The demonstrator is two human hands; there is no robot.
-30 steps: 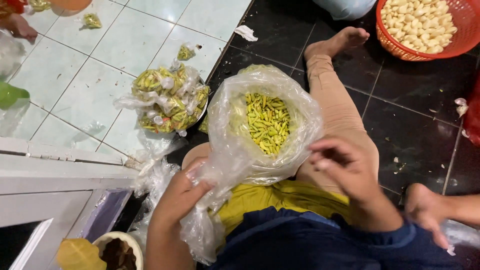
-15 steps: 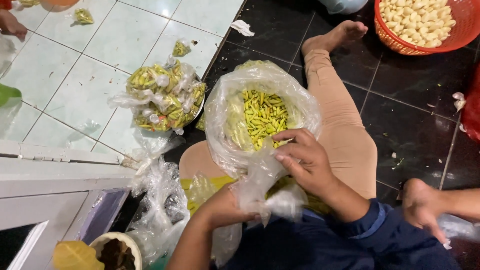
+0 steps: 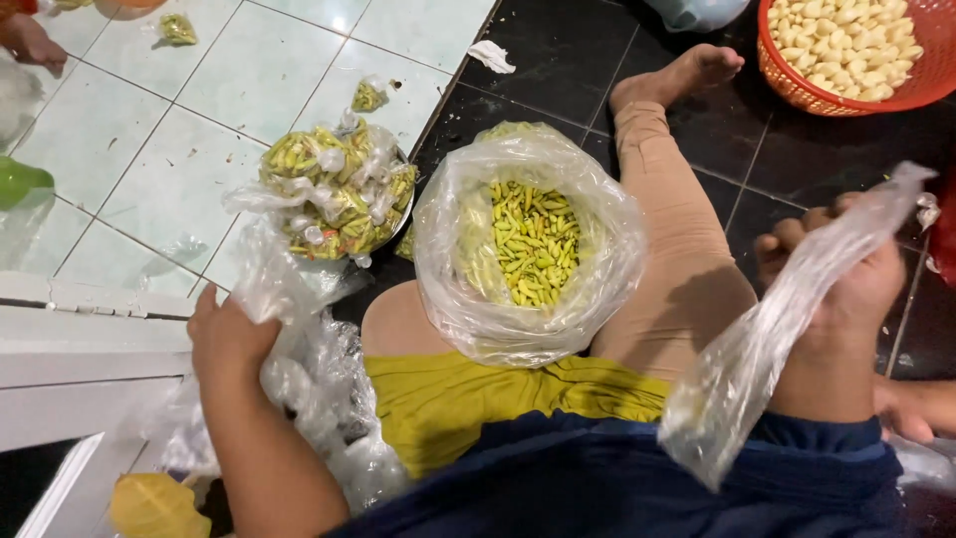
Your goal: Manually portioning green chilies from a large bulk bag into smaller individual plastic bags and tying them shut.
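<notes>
Bagging step, judged: right hand (image 3: pixel 846 299) clamped on an empty clear bag (image 3: pixel 767 359), left hand (image 3: pixel 231 339) gripping the plastic bag heap (image 3: pixel 309 389), chilli sack (image 3: pixel 528 249) between them; next needs the bag's mouth opened.

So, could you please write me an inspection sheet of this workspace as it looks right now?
Surface: pale tiled floor beside dark tiled floor.
Job's things: big open bag of yellow-green chillies between the legs; empty clear bag.
Clutter: bowl of small filled packets; pile of empty plastic bags; stray packets on the pale tiles; red basket of pale cloves.
Hands: left hand on the bag pile; right hand gripping the empty clear bag.
Cables: nothing seen.
Surroundings: white frame edge at left; another person's foot at top left.
</notes>
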